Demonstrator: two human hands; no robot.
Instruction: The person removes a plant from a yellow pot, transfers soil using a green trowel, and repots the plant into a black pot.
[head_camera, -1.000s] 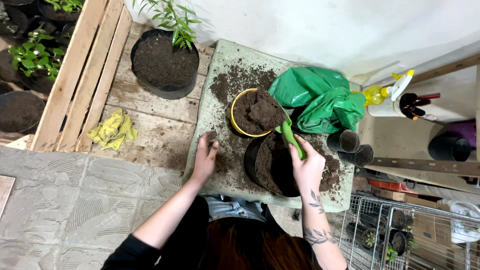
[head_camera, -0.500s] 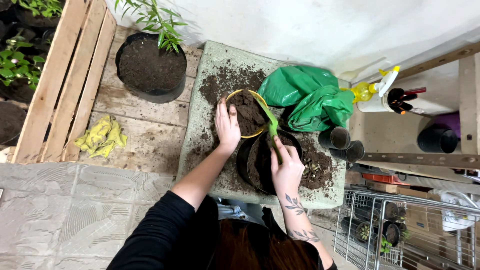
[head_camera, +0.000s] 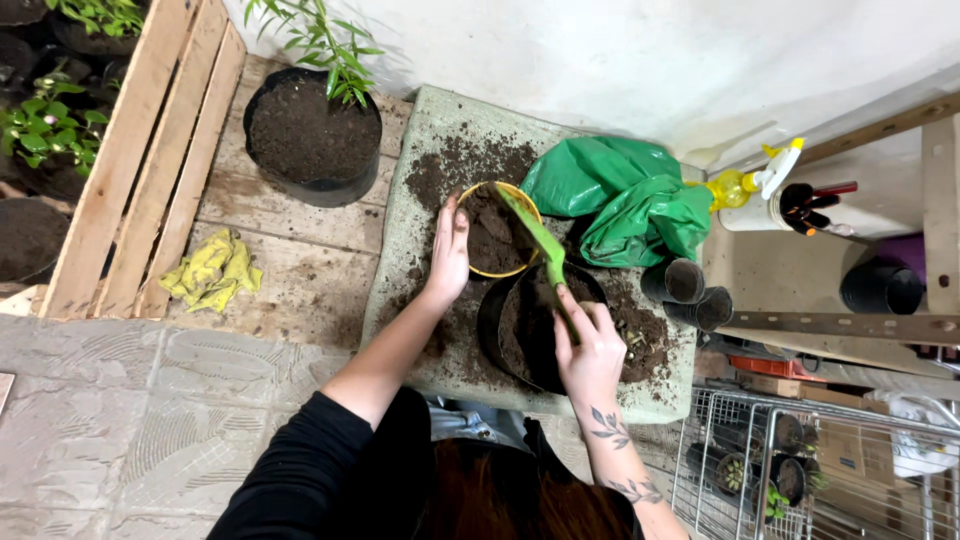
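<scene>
Two hands, left (head_camera: 448, 255) and right (head_camera: 590, 350), work the soil. One green trowel (head_camera: 535, 238), one yellow-rimmed pot (head_camera: 497, 232), one black pot (head_camera: 530, 325), one green bag (head_camera: 620, 195), two small empty pots (head_camera: 690, 290), one spray bottle (head_camera: 755, 180).

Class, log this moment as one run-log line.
left hand: steadies yellow-rimmed pot | right hand: holds green trowel | black pot: beside

A bowl (head_camera: 497, 232) of soil sits on the mat (head_camera: 400, 260), just beyond a pot (head_camera: 520, 325). A bag (head_camera: 625, 195) lies right of the bowl. A potted plant (head_camera: 312, 130) stands far left.
</scene>
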